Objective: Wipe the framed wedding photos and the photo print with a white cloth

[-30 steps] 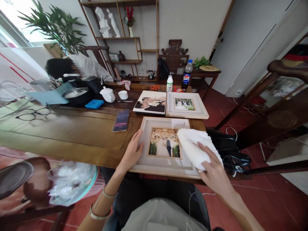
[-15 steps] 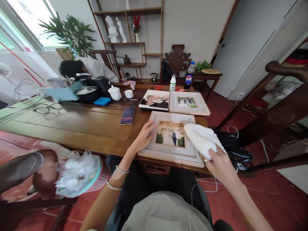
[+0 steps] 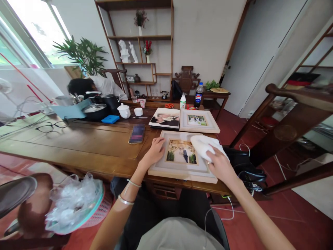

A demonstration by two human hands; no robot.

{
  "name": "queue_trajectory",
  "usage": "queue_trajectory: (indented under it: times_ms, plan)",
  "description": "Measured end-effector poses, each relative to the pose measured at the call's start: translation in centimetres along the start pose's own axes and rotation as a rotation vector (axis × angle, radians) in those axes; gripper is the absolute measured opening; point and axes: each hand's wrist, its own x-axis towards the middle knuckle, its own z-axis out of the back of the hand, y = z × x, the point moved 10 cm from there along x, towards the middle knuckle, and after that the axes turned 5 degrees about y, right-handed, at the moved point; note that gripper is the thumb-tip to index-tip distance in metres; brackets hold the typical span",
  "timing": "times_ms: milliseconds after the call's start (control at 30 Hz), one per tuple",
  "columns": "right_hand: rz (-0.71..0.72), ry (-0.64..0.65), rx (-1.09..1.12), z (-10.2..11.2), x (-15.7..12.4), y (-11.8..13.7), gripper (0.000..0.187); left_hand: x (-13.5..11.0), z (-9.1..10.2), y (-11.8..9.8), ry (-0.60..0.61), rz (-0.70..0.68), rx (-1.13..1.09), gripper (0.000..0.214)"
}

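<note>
Holding white cloth (image 3: 203,144), pale frame (image 3: 182,176) beneath

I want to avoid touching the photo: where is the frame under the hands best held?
Probably by its left and right outer sides, one palm each, from the near side. The wooden frame lies flat, close to the near edge of the table, and its wide border surrounds the photo.

The wooden table (image 3: 104,147) carried a photo frame (image 3: 182,152) at its near edge. Left of this frame lay a phone (image 3: 136,134) and, farther, eyeglasses (image 3: 53,125); beyond it, a second frame (image 3: 198,121), orange scissors (image 3: 169,105), a white bottle (image 3: 183,102) and a cola bottle (image 3: 198,96).
</note>
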Motion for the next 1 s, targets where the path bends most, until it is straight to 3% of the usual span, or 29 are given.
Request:
queue_trajectory:
  times_ms: [267,600,667,767,867,933,1000]
  plan:
    - [0.057,-0.058,0.077,-0.8,-0.8,0.8,0.039,0.4,-1.4,0.5,0.072,-0.069,-0.065,0.044]
    - [0.037,-0.065,0.08,-0.1,-0.5,0.8,0.036,0.3,-1.4,1.2,0.056,-0.062,-0.127,0.047]
    - [-0.033,-0.082,0.054,0.6,-0.2,-0.4,0.033,0.4,-1.4,1.2,0.064,-0.061,-0.114,0.046]
    - [-0.146,-0.217,-0.007,2.9,0.4,-2.5,0.027,0.5,-1.4,0.9,0.08,-0.062,-0.091,0.043]
    - [-0.104,-0.314,-0.064,4.5,2.0,-2.6,0.026,0.5,-1.3,0.7,0.089,-0.053,-0.066,0.039]
    - [-0.005,-0.229,-0.078,3.5,3.6,-1.4,0.033,0.5,-1.3,0.5,0.095,-0.055,-0.053,0.039]
    - [0.078,-0.063,-0.078,1.1,5.1,0.0,0.043,0.5,-1.3,0.4,0.099,-0.057,-0.048,0.04]
